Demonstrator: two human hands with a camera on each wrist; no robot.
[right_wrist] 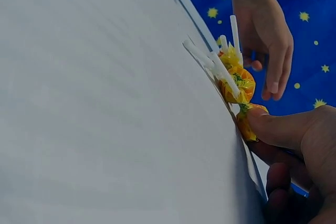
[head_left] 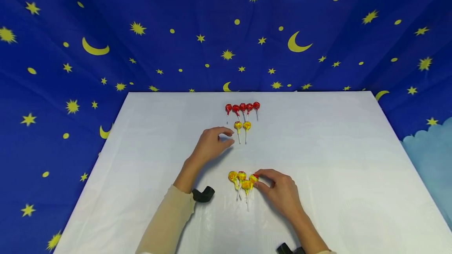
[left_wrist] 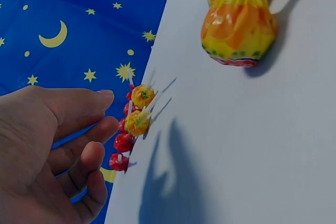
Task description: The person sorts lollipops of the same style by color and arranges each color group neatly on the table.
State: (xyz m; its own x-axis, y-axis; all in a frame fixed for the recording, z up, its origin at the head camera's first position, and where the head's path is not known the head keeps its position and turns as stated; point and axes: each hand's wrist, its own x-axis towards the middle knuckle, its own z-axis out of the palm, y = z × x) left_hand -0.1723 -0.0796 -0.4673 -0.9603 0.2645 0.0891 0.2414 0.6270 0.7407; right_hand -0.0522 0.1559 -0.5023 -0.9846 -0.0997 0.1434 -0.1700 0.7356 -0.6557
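Observation:
My right hand (head_left: 282, 193) pinches the head of a yellow lollipop (head_left: 253, 178) between thumb and forefinger, at the right end of a near cluster. Beside it lie other yellow lollipops (head_left: 232, 176), their white sticks pointing towards me. Farther up the table, two yellow lollipops (head_left: 238, 125) lie side by side below a row of several red lollipops (head_left: 236, 109). Just left of that pair hovers my left hand (head_left: 212, 143), thumb and fingers parted with nothing between them. The left wrist view shows its fingers (left_wrist: 107, 98) loosely bent and overlapping the red row's edge.
A white-covered table (head_left: 335, 148) lies beneath everything. Behind and at its sides hangs blue cloth (head_left: 197, 7) with yellow moons and stars. Black straps (head_left: 203, 195) sit at both wrists, and a light-blue shape (head_left: 431, 160) shows at the right.

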